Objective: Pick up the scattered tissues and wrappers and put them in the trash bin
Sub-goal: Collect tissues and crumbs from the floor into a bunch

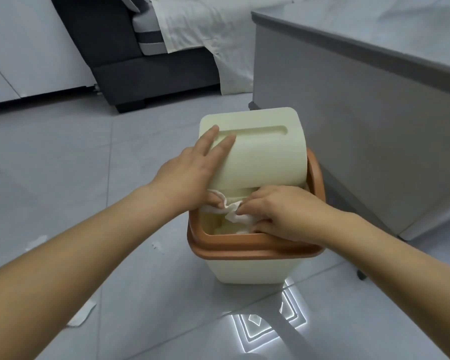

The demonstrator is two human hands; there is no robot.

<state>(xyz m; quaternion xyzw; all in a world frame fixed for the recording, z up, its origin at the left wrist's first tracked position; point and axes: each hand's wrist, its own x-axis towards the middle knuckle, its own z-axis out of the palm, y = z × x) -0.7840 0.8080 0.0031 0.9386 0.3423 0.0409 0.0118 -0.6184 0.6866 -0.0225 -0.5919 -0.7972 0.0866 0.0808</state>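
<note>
A cream trash bin (247,271) with a brown rim (244,246) stands on the floor in front of me. Its cream swing lid (260,152) is tilted open. My left hand (192,172) lies on the lid with straight fingers, holding it back, while its lower fingers touch a crumpled white tissue (231,211). My right hand (278,211) pinches that tissue over the bin's opening. More white paper shows inside the bin.
A white tissue (82,314) lies on the floor under my left forearm, another scrap (35,242) further left, and small bits (156,246) near the bin. A grey cabinet (361,126) stands right of the bin. A dark sofa (130,61) with a white sheet is behind.
</note>
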